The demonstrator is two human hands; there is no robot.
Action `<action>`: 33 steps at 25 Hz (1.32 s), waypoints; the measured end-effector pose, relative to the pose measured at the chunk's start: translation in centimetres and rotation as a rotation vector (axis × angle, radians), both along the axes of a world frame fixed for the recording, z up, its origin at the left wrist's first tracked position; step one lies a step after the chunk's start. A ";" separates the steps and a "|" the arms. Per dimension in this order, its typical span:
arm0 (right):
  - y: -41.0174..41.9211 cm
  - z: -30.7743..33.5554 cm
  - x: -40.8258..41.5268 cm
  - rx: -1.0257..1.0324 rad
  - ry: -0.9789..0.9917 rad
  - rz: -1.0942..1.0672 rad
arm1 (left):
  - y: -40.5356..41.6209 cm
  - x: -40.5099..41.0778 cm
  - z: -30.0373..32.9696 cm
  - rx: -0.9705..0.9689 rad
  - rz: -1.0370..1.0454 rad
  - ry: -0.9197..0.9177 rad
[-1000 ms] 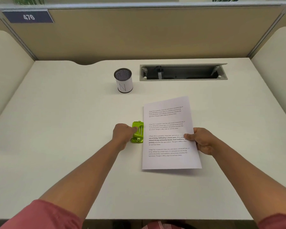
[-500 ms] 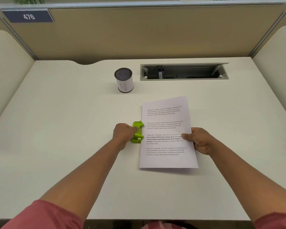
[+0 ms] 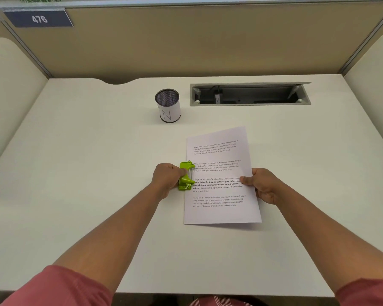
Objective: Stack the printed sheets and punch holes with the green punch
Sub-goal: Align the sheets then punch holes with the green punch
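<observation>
A stack of printed sheets [image 3: 219, 213] lies on the white desk, slightly rotated, with paragraphs of text facing up. The green punch [image 3: 185, 176] sits at the stack's left edge, and that edge is tucked into the punch's slot. My left hand [image 3: 167, 178] grips the punch from its left side. My right hand [image 3: 263, 184] pinches the right edge of the sheets near the middle, thumb on top. How many sheets are in the stack cannot be told.
A mesh pen cup [image 3: 168, 106] marked N stands behind the punch. An open cable tray [image 3: 250, 93] is set into the desk at the back right. Beige partition walls [image 3: 186, 40] enclose the desk [image 3: 75, 173] on three sides.
The sheets have slid left, so their left edge now sits inside the punch. Both hands kept their hold; the left hand stayed almost still.
</observation>
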State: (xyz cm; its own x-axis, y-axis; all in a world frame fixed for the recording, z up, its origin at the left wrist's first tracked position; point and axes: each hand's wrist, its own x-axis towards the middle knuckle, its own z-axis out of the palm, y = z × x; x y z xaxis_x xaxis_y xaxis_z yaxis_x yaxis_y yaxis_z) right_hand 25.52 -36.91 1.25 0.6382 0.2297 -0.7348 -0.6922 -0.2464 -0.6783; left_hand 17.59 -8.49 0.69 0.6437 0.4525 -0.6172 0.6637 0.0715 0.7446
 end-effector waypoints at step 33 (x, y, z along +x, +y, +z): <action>0.1 -0.1 0.1 -0.042 -0.033 0.040 | 0.6 1.2 1.0 0.096 -0.174 0.069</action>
